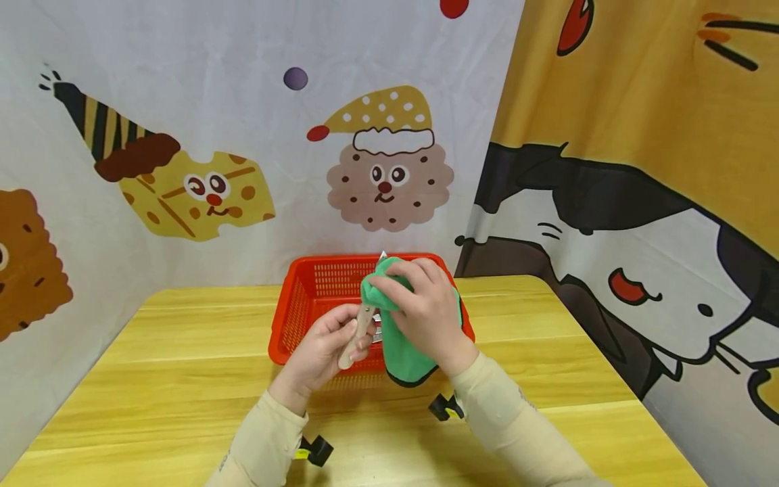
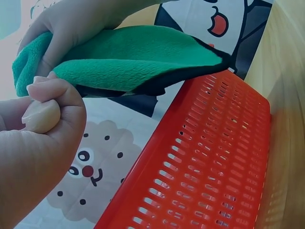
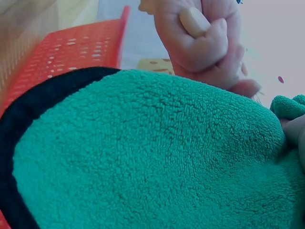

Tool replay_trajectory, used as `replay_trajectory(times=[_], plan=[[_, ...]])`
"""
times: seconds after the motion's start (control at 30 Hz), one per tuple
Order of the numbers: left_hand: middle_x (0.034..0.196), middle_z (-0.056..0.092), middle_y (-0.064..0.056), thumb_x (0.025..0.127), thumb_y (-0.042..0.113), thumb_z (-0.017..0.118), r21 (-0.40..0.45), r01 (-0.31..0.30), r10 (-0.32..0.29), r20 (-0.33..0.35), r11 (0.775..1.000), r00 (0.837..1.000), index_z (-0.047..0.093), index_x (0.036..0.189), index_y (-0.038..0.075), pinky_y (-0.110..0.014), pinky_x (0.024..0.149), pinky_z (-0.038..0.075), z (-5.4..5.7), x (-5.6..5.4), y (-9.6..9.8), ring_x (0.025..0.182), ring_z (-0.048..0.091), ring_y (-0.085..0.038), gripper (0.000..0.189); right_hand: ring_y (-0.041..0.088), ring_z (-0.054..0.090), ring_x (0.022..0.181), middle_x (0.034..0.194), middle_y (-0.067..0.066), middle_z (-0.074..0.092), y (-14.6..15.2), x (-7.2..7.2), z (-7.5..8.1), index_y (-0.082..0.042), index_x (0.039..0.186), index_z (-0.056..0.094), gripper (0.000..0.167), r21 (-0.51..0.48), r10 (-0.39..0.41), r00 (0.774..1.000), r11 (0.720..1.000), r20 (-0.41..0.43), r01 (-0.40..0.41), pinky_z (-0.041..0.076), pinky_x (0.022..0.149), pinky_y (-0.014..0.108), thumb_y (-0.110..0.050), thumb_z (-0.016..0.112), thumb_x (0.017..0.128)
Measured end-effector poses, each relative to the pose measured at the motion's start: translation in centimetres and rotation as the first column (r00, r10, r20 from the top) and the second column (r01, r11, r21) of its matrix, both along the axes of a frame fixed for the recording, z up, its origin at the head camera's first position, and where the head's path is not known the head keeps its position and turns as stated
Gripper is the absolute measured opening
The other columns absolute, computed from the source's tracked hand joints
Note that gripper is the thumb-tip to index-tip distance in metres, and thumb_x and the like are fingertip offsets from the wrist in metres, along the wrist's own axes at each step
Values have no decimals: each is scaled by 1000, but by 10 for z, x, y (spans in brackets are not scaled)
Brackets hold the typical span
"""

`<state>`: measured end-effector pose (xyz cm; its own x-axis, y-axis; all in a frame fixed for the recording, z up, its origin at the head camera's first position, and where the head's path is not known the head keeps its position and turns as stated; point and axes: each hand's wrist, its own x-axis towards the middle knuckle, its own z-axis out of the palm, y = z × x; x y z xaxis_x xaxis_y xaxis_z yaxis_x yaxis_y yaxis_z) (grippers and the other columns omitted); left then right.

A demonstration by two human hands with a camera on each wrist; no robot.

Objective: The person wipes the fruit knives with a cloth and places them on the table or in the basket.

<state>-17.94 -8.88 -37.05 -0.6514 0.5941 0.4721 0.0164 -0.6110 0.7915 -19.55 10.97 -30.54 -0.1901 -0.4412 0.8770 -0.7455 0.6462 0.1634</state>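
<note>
My left hand [image 1: 331, 341] grips the pale beige handle [image 1: 358, 335] of a knife, held tilted above the red basket. A rivet shows near the top of the handle, whose rounded butt end [image 2: 43, 117] sticks out of the fist in the left wrist view. My right hand [image 1: 429, 308] pinches a green cloth [image 1: 408, 355] with black edging around the blade. Most of the blade is hidden in the folds; a shiny pointed tip [image 1: 383, 256] shows above them. The rest of the cloth hangs below the right hand, over the basket's near right side.
The red perforated basket [image 1: 292, 287] stands on the wooden table [image 1: 201, 358] beneath both hands. Something of shiny metal [image 1: 377, 329] shows in it behind the left fingers. Black wrist mounts [image 1: 318, 450] sit at both sleeves. A cartoon-printed curtain [image 1: 243, 101] hangs behind the table.
</note>
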Motion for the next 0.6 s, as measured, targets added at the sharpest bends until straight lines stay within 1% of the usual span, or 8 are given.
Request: replay_trajectory(times=[0.1,0.27,0.33,0.5,0.6], plan=[[100,58,-7,107,0,27,-8,4,-3,10,1000,1000,55,121,3,-19,66,45,0,0,0,75,51,-12,32,29,57,94,106,7,64,2,-3,3,-17,106,74,25,-29,-21,1000,999,-3,21,51,82,40,-9,79,83],[103,59,-7,107,1,27,-17,18,-18,5,1000,1000,54,122,1,-19,66,46,-2,-1,1,77,52,-11,30,29,56,92,105,6,64,8,-8,5,-17,107,73,27,-74,-47,999,996,6,48,50,79,41,-4,78,83],[103,59,-7,108,2,28,-25,21,-21,4,999,1000,54,122,1,-19,67,46,-2,-1,1,78,52,-11,30,30,55,90,104,7,64,10,-9,5,-16,106,73,29,-96,-46,999,994,7,47,50,77,42,-2,78,81],[104,59,-7,107,2,28,-44,25,-25,3,999,1000,55,123,3,-19,67,47,-4,-1,1,79,52,-11,31,32,56,89,103,9,64,16,-14,6,-15,107,74,31,-136,-46,999,990,8,46,49,78,45,-2,80,80],[104,59,-7,108,2,27,-48,33,-33,9,998,999,55,123,2,-19,67,47,-4,-1,1,79,53,-11,32,33,56,89,103,10,64,19,-17,6,-15,108,74,29,-149,-60,998,987,12,61,48,77,45,-3,78,82]])
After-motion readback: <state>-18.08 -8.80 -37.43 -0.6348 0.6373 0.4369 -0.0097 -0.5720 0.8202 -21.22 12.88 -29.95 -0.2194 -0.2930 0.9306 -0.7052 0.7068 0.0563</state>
